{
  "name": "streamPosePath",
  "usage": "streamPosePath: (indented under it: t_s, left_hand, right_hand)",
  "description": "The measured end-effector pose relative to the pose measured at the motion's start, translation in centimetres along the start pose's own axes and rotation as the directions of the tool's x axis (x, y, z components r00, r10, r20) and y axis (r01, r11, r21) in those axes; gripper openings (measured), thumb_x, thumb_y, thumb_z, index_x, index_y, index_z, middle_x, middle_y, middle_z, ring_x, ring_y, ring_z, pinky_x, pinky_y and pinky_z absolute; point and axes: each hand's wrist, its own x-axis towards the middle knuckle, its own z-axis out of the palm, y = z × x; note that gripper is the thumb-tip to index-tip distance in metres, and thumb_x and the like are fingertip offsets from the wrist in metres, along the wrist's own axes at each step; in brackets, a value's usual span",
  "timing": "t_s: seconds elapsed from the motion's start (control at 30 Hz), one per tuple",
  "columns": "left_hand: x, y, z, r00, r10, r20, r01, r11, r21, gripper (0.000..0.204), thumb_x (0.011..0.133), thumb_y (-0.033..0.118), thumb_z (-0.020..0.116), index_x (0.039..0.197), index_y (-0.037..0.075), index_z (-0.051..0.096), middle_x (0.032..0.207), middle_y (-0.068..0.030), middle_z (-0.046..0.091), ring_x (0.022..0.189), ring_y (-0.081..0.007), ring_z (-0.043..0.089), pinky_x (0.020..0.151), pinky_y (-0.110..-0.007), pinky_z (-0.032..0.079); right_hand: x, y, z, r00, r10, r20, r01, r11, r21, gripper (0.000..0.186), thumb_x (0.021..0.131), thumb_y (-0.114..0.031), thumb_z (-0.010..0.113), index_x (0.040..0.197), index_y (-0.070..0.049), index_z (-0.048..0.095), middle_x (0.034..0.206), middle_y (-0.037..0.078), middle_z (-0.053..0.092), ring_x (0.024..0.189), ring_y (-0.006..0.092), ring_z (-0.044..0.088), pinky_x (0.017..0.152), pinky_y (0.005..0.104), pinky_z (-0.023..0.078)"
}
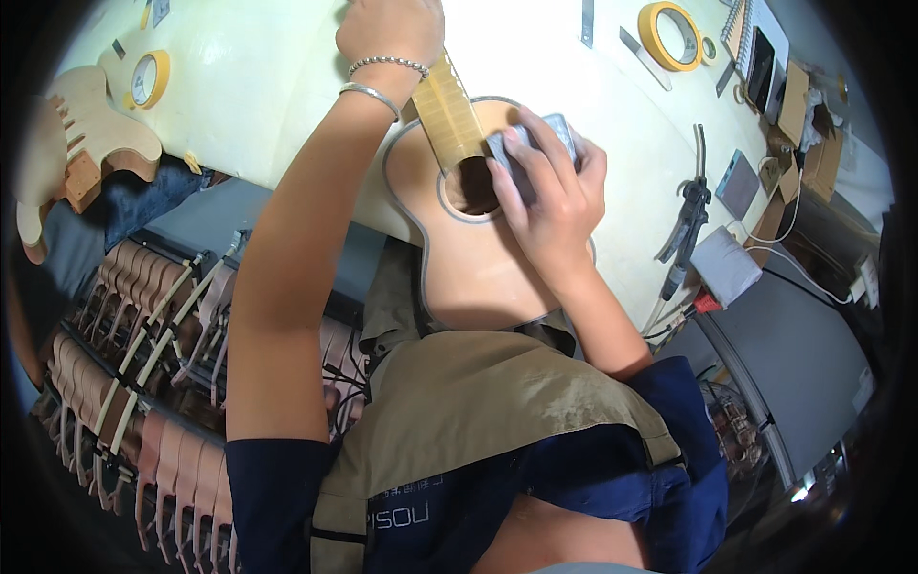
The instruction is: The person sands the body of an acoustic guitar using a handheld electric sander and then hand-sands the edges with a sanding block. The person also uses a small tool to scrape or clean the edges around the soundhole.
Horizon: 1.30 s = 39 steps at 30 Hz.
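A small pale-wood guitar (459, 277) with dark edge binding lies at the table's near edge, against my apron, its neck pointing away and to the left. Yellow masking tape (448, 120) covers the fretboard down to the round soundhole (474, 187). Bent round the far part of the neck is my left hand (390, 33), closed, its fingertips partly cut off by the upper edge. My right hand (555, 196), dusty at the fingers, grips a grey sanding block (557, 129) over the upper body, right of the fretboard end. My fingers hide part of the block.
Tape rolls (669, 36) and a steel ruler (645, 57) lie at the far right of the white table (287, 105). A black clamp (684, 225) is nearer. Left, a person holds a wooden guitar body (110, 134); below stands a rack of curved wooden parts (177, 459).
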Motion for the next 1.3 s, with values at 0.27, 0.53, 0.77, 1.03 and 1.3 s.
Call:
streamPosePath:
  t_s: [0.27, 0.53, 0.77, 1.03, 1.3]
  left_hand:
    - [-0.1, -0.2, 0.5, 0.999, 0.037, -0.014, -0.036, 0.999, 0.029, 0.086, 0.087, 0.021, 0.065, 0.157, 0.003, 0.018, 0.114, -0.0288, 0.053, 0.085, -0.0428, 0.065, 0.072, -0.050, 0.056]
    - [-1.0, -0.3, 0.7, 0.997, 0.060, -0.042, -0.060, 0.998, 0.011, 0.083, 0.088, 0.020, 0.063, 0.157, 0.003, 0.020, 0.112, -0.0287, 0.053, 0.085, -0.0423, 0.065, 0.072, -0.050, 0.056]
    - [0.1, -0.8, 0.9, 0.999, 0.034, 0.032, -0.034, 0.999, 0.011, 0.082, 0.088, 0.021, 0.060, 0.157, 0.002, 0.019, 0.112, -0.0290, 0.053, 0.085, -0.0435, 0.066, 0.074, -0.050, 0.056]
    - [-0.4, -0.6, 0.7, 0.998, 0.056, 0.037, -0.056, 0.998, -0.007, 0.086, 0.090, 0.024, 0.063, 0.158, 0.001, 0.017, 0.114, -0.0299, 0.054, 0.088, -0.0433, 0.066, 0.077, -0.051, 0.056]
    - [0.0, 0.3, 0.4, 0.996, 0.038, 0.083, -0.034, 0.998, -0.046, 0.085, 0.089, 0.024, 0.062, 0.158, 0.002, 0.017, 0.116, -0.0320, 0.053, 0.090, -0.0448, 0.065, 0.078, -0.052, 0.055]
  right_hand:
    - [-0.9, 0.7, 0.0, 1.000, 0.006, 0.009, -0.007, 0.999, 0.049, 0.024, 0.077, -0.024, 0.078, 0.098, -0.014, 0.075, 0.119, -0.001, 0.071, 0.092, 0.0297, 0.059, 0.080, 0.0371, 0.051]
    - [-1.1, 0.5, -0.1, 1.000, 0.018, 0.012, -0.019, 0.998, 0.054, 0.026, 0.075, -0.022, 0.080, 0.099, -0.016, 0.075, 0.117, -0.003, 0.071, 0.086, 0.0303, 0.057, 0.076, 0.0348, 0.051]
    - [1.6, 0.8, 1.5, 0.996, -0.059, -0.064, 0.059, 0.998, 0.004, 0.023, 0.075, -0.023, 0.080, 0.094, -0.013, 0.075, 0.118, 0.001, 0.072, 0.088, 0.0292, 0.058, 0.080, 0.0346, 0.050]
    - [3.2, 0.8, 2.8, 0.993, -0.046, -0.110, 0.045, 0.999, -0.011, 0.025, 0.075, -0.026, 0.080, 0.098, -0.016, 0.076, 0.117, -0.001, 0.072, 0.088, 0.0313, 0.058, 0.079, 0.0349, 0.051]
    - [4.5, 0.9, 3.6, 0.995, -0.011, -0.104, 0.008, 1.000, -0.030, 0.025, 0.075, -0.024, 0.080, 0.099, -0.015, 0.075, 0.120, 0.001, 0.072, 0.091, 0.0321, 0.058, 0.079, 0.0351, 0.051]
